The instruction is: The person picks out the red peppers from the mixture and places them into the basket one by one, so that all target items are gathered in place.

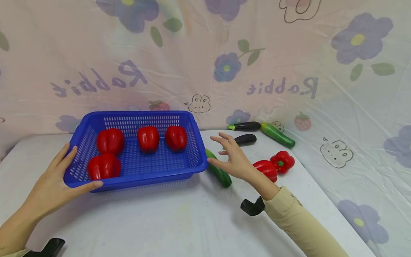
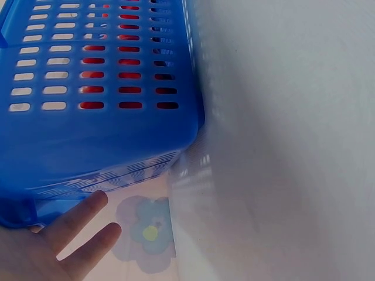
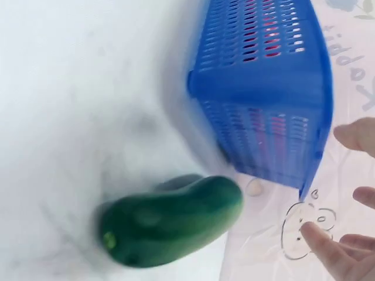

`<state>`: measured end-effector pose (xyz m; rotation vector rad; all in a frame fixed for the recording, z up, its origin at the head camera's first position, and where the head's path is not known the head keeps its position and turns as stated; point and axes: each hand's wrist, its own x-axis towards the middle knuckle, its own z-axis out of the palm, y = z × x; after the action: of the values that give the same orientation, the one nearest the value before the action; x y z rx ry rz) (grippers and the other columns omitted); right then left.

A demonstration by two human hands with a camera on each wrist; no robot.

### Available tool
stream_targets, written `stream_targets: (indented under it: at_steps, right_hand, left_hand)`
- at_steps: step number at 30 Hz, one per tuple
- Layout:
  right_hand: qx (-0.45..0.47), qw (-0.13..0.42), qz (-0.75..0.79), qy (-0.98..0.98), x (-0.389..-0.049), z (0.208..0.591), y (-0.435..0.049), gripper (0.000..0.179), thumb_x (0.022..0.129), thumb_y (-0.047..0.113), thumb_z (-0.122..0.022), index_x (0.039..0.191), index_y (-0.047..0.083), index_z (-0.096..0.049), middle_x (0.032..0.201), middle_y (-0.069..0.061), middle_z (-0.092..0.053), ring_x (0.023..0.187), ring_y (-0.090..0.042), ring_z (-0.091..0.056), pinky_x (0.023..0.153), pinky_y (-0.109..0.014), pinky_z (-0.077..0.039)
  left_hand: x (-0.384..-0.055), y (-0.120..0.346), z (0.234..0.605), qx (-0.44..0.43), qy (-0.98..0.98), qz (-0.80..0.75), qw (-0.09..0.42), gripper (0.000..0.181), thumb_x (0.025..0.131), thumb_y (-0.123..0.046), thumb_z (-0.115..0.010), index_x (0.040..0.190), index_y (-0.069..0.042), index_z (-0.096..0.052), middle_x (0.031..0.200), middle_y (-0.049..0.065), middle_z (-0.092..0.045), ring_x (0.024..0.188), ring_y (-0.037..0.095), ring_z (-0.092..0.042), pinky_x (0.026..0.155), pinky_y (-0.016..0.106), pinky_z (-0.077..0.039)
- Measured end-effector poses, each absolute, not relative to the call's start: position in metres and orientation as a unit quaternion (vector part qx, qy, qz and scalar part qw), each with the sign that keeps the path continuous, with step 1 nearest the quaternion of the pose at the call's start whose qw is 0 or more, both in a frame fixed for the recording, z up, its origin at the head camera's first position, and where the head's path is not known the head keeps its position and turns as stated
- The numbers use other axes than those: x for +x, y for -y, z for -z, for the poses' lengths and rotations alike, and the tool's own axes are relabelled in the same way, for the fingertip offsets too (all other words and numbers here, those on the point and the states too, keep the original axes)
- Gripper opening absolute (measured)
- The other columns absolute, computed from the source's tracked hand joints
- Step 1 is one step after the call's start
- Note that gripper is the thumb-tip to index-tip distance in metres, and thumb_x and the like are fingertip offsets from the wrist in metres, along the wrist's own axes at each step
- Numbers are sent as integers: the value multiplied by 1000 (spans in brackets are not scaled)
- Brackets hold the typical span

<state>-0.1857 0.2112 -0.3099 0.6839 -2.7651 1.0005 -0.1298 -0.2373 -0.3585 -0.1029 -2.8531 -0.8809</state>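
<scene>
A blue plastic basket (image 1: pixel 141 180) with slotted walls holds several red bell peppers (image 1: pixel 110 141). At its front left corner is my left hand (image 1: pixel 52 184), thumb lying along the front rim and fingers extended against the left side. The left wrist view shows two straight, spread fingers (image 2: pixel 94 254) beside the basket's wall. My right hand (image 1: pixel 232 159) hovers off the basket's right end with fingers spread, its thumb tip close to the front right corner. Beneath that hand a green cucumber (image 1: pixel 221 175) lies on the white table, close to the basket.
Behind the right hand lie two dark eggplants (image 1: pixel 245 126) and another green cucumber (image 1: pixel 277 135). Two more red bell peppers (image 1: pixel 282 162) sit to the right, partly covered by the right forearm. A printed curtain (image 1: pixel 179 71) hangs along the table's back edge.
</scene>
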Motion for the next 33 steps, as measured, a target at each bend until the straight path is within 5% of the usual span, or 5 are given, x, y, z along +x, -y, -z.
stream_targets:
  at_steps: [12, 19, 29, 33]
  right_hand:
    - [179, 74, -314, 930, -179, 327, -240, 63, 84, 22, -73, 140, 7, -47, 150, -21, -30, 129, -37, -46, 93, -48, -53]
    - [147, 83, -277, 946, -173, 335, -253, 63, 84, 22, -73, 140, 9, -46, 151, -22, -28, 116, -39, -57, 90, -52, -54]
    - [123, 84, -218, 964, -159, 338, -269, 68, 81, 24, -75, 140, 10, -46, 152, -24, -24, 133, -45, -37, 90, -61, -50]
    - [107, 91, -191, 972, -154, 339, -275, 70, 79, 26, -76, 140, 7, -46, 150, -27, -27, 134, -46, -33, 97, -68, -41]
  left_hand:
    - [-131, 238, 360, -28, 955, 284, 79, 115, 76, -52, -73, 154, -7, -1, 160, 16, 14, 138, 58, -1, 88, 83, -20]
    - [-130, 238, 360, -32, 953, 289, 82, 114, 76, -50, -74, 154, -7, -2, 160, 15, 14, 138, 58, -1, 90, 82, -18]
    - [-130, 238, 359, -27, 956, 281, 76, 115, 76, -52, -73, 154, -7, -1, 160, 16, 14, 138, 58, -1, 88, 82, -20]
    - [-130, 238, 358, -29, 956, 280, 76, 115, 76, -52, -73, 154, -7, -1, 160, 15, 14, 138, 59, -2, 88, 83, -21]
